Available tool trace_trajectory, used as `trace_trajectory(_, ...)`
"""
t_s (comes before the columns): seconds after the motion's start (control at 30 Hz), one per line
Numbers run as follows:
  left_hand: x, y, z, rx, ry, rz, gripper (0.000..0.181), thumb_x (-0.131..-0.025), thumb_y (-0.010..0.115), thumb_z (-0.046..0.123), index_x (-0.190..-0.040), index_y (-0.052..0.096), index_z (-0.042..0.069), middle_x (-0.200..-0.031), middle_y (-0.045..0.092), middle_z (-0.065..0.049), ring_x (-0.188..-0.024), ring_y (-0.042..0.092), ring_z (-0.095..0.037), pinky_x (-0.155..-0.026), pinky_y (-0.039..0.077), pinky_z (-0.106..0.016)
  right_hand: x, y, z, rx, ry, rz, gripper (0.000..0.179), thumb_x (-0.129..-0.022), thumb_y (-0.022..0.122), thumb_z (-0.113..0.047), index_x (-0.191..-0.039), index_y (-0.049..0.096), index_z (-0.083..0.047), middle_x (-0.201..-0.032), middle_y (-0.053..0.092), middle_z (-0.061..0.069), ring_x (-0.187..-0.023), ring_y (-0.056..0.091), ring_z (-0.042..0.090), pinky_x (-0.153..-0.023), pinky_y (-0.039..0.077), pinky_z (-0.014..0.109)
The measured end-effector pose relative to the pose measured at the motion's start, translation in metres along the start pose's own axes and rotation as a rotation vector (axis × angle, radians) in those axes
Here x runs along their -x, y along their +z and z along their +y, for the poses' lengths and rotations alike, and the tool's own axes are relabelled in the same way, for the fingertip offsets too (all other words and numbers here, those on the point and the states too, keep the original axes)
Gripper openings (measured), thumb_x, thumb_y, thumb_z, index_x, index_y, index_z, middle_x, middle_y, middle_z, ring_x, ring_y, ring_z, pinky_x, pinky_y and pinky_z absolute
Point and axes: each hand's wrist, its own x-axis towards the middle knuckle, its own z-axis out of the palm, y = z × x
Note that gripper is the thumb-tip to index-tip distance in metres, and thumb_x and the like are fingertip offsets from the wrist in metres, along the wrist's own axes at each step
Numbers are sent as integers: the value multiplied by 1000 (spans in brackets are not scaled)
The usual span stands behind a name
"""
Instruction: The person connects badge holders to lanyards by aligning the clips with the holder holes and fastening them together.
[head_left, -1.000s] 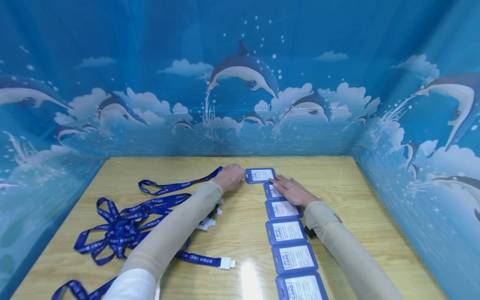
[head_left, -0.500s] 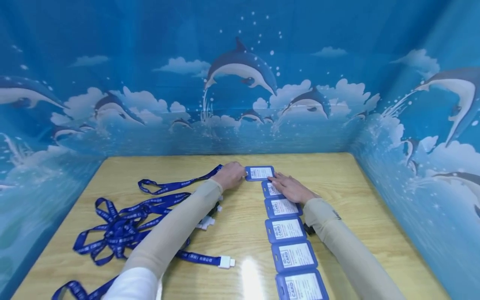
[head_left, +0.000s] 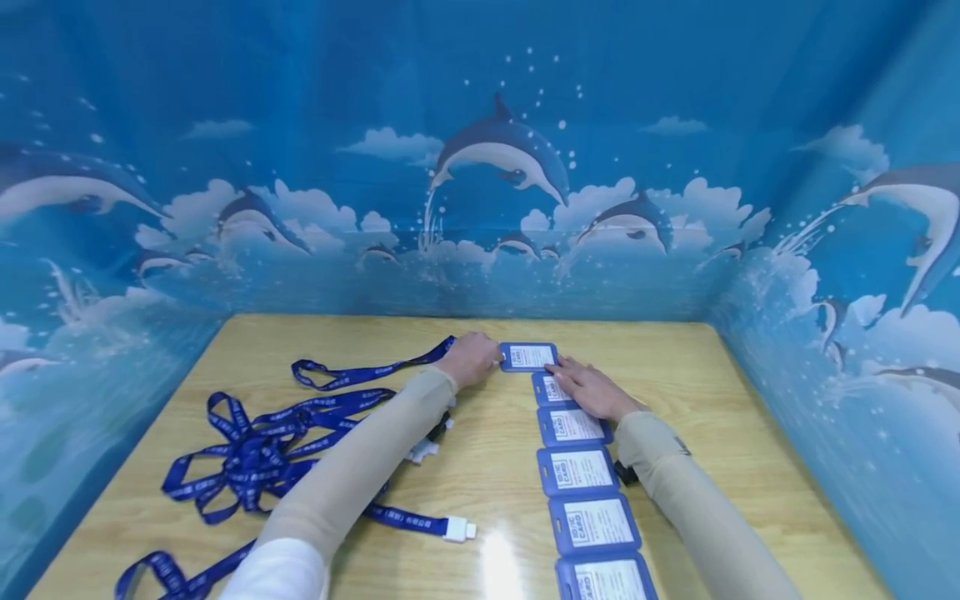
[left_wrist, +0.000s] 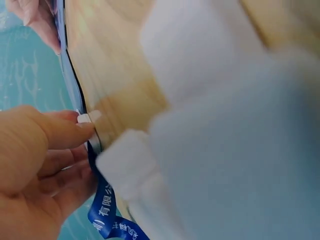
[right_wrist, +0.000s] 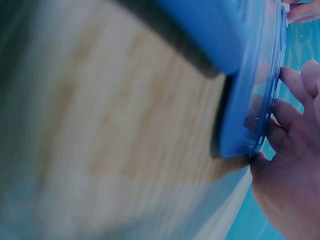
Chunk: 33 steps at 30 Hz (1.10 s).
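Note:
At the far end of a column of blue ID card holders, one holder (head_left: pixel 528 357) lies with its slotted end toward my left hand (head_left: pixel 471 359). That hand pinches the white clip (left_wrist: pixel 88 118) of a dark blue lanyard (left_wrist: pixel 105 200) beside the slot. The head view cannot show whether clip and slot are joined, since my fingers cover the spot. My right hand (head_left: pixel 592 389) lies flat over the second holder (head_left: pixel 551 389), its fingertips touching the near right corner of the far one. In the right wrist view, the fingers press on a holder's face (right_wrist: pixel 255 115).
More holders (head_left: pixel 576 469) run toward the near edge on the wooden table (head_left: pixel 720 417). Several lanyards lie in a tangled pile (head_left: pixel 251 462) at left, with one white clip (head_left: pixel 457 529) pointing right. A dolphin-print curtain (head_left: pixel 480 283) encloses the back and sides.
The head view has shifted slightly, so everything appears a little lower and to the right. Both hands keep their places at the far holder.

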Motion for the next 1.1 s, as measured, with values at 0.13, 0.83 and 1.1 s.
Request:
trace_trajectory(0.13,3,-2,2,11,-25,-25,23,-102,60,13,-120,75,15,-117,75,-2,-106,70,-19,-95,58,-33,2,0,-2,14,-17,-5,53,-111,28,-40,-158,35,-16,-167,17,20,-154,12,43,-126,7,59)
trace_trajectory(0.83,25,-36,-2,59,-85,-9,37,-97,64,8,-134,65,12,-127,69,-7,-113,66,-23,-100,56,-34,7,-1,-26,115,-143,86,51,-111,33,-37,-155,40,-14,-163,25,26,-148,19,54,-117,9,77)
trace_trajectory(1.1,43,-55,-6,68,-66,9,32,-98,65,11,-130,67,11,-123,70,-7,-109,68,-22,-98,57,-34,14,-15,-30,103,-152,131,56,-110,34,-43,-156,37,-11,-163,25,24,-149,20,52,-114,14,78)
